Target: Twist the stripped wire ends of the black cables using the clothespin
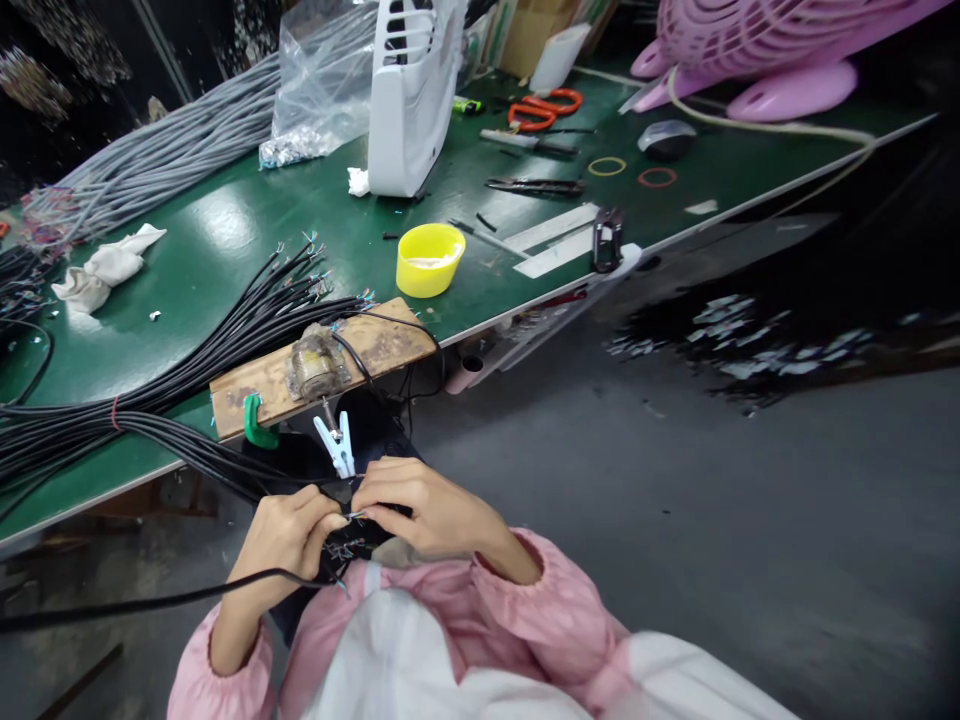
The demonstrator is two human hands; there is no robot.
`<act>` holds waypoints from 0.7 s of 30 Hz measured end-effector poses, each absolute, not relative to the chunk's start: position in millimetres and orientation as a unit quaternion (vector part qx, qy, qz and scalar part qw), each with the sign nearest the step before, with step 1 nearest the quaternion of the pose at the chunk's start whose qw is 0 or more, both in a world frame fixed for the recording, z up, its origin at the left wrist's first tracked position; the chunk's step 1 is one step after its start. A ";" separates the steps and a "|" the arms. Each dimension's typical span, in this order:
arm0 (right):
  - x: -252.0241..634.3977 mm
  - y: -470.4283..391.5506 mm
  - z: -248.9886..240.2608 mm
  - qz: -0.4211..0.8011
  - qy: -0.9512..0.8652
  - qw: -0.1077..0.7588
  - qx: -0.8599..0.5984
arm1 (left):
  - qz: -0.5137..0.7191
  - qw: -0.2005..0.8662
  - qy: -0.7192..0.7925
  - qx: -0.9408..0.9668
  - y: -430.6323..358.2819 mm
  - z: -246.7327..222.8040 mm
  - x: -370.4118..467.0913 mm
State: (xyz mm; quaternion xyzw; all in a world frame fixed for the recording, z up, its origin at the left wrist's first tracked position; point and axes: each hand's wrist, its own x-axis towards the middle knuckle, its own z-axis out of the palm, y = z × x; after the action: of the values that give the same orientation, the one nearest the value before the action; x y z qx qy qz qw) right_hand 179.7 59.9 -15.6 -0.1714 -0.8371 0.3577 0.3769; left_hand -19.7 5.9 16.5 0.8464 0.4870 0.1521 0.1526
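Two hands meet over our lap, at 6 o'clock from the green table (300, 205). We do best to leave the bundle of black cables (165, 392), at 10 o'clock from our hands, undisturbed on it. The wooden board (394, 345), toward 12 o'clock, gives us a reference for holding our work steady. Our left hand (285, 540) and right hand (424, 505) seem best kept low and close, wrists quiet. The loose black cable (150, 602) comes in from 9 o'clock across our left wrist; some slack there should spare the join its drag. The clothespin (341, 450) stands just beyond our fingertips at 12 o'clock, so we should avoid knocking it. The thin wires (354, 515) lie between our two hands, the fingers of both pinched on them; a light, even grip near the ends would protect the strands.

The table runs out of view at 9 o'clock, as does the loose cable. Our knuckles cover much of what we pinch, and we cannot tell how many wires there are, or their colours. Beneath our hands, the loose coloured ends (345, 548) blur into dark cloth. Whether the clothespin's tips bite on anything is unclear.
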 end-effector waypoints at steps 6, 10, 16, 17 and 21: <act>178.1 64.7 -16.0 0.411 -0.820 0.377 -0.130 | 0.175 0.207 0.477 0.836 8.7 24.2 -20.7; 158.9 56.6 -32.1 0.641 -0.645 0.399 -0.115 | 0.290 0.216 0.444 0.820 9.5 21.2 -19.4; 134.3 38.3 -44.1 0.759 -0.476 0.421 -0.143 | 0.427 0.246 0.474 0.729 -2.6 5.0 -17.8; 134.5 37.0 -42.5 0.759 -0.466 0.428 -0.157 | 0.435 0.254 0.483 0.717 -5.3 2.9 -17.2; 139.2 33.9 -34.0 0.706 -0.428 0.497 -0.266 | 0.478 0.250 0.480 0.692 -10.7 -1.5 -13.0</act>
State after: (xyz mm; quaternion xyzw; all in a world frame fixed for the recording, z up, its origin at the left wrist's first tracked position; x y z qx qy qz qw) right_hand 139.2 33.9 -34.0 -0.2661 -0.4282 0.7061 0.4973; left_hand -13.0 -10.7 -1.5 0.6923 0.4796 0.4779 0.2496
